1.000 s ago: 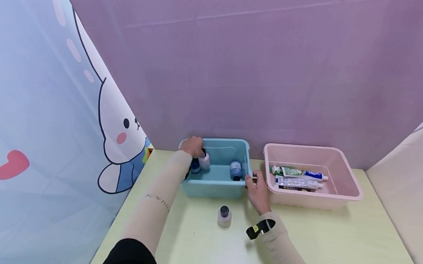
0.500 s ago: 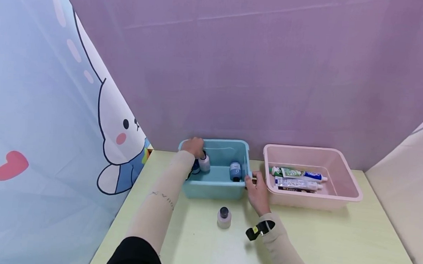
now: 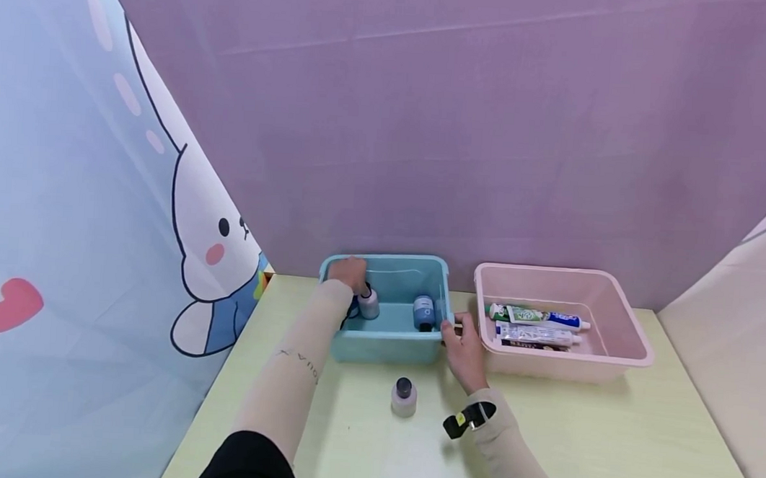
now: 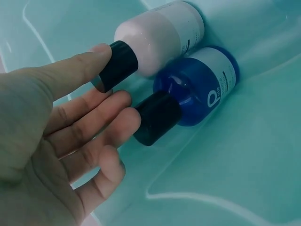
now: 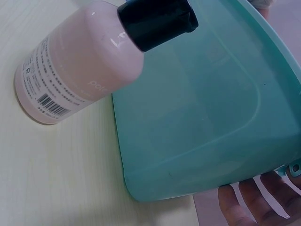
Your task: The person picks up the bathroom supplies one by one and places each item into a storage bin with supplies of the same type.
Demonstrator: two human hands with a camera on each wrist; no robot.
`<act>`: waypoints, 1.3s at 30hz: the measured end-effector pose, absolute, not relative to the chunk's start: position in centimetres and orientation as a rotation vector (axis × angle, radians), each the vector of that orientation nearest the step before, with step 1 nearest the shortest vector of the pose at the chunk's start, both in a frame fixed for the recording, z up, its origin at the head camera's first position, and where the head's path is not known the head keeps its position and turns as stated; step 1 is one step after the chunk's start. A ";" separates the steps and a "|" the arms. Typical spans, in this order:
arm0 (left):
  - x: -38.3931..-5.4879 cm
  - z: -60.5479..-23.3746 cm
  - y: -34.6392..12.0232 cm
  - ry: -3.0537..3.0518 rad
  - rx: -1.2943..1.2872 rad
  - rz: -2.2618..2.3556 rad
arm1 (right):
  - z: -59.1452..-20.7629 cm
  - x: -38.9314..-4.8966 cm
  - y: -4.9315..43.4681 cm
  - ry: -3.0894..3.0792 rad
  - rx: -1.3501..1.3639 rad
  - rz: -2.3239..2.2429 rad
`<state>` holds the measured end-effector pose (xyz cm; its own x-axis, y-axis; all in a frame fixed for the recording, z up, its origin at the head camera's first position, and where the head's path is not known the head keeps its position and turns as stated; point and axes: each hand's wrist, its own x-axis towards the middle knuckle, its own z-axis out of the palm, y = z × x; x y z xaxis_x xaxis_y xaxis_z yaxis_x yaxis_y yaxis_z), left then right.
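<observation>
Inside the turquoise plastic bin (image 3: 384, 349), my left hand (image 3: 349, 273) pinches the black cap of a pale pink bottle (image 4: 155, 40) between thumb and fingers. A dark blue bottle (image 4: 202, 84) with a black cap stands right beside it; a fingertip is at its cap. Another blue bottle (image 3: 424, 311) lies at the bin's right side, cap toward me. My right hand (image 3: 466, 352) holds the bin's front right corner, thumb at the rim and fingers along the outer side. A second pale pink bottle (image 3: 403, 400) stands upright on the table in front of the bin.
A pink bin (image 3: 561, 367) with several toothpaste tubes (image 3: 537, 334) stands to the right, close to my right hand. Both bins sit on a pale yellow-green table (image 3: 580, 437) against a purple cloth backdrop (image 3: 428, 126). A blue printed cloth (image 3: 98, 217) hangs on the left.
My left hand has sunk slightly lower in the turquoise bin along with the pale pink bottle. The right hand keeps its hold on the corner. The head view has shifted a little.
</observation>
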<state>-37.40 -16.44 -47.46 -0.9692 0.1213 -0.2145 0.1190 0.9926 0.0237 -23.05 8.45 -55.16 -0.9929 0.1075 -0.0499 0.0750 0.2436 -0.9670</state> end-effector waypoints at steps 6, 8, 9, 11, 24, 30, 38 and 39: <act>-37.3 -47.7 -16.6 2.918 0.170 0.034 | -55.3 -23.1 8.3 -2.434 -0.158 1.902; -37.3 -47.6 -16.8 2.917 0.173 0.044 | -55.3 -23.1 8.3 -2.416 -0.150 1.897; -37.3 -47.5 -16.8 2.917 0.173 0.048 | -55.4 -23.1 8.2 -2.412 -0.146 1.892; -37.1 -47.1 -16.8 2.924 0.179 0.062 | -55.4 -23.1 8.2 -2.402 -0.139 1.887; -35.9 -43.6 -15.8 2.978 0.310 0.231 | -55.2 -23.4 8.6 -2.431 -0.165 1.918; -34.1 -42.5 -15.8 3.062 0.407 0.320 | -55.3 -23.5 8.7 -2.445 -0.175 1.915; -30.4 -41.9 -16.4 3.186 0.487 0.538 | -55.3 -23.4 8.7 -2.448 -0.171 1.914; -29.8 -42.0 -16.4 3.203 0.502 0.570 | -55.3 -23.4 8.8 -2.445 -0.172 1.910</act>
<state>-29.85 -16.39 -41.97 -0.9425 0.2691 0.1983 0.3210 0.8942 0.3120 -23.40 8.76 -55.34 -0.9933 0.1081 -0.0410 0.0660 0.2385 -0.9689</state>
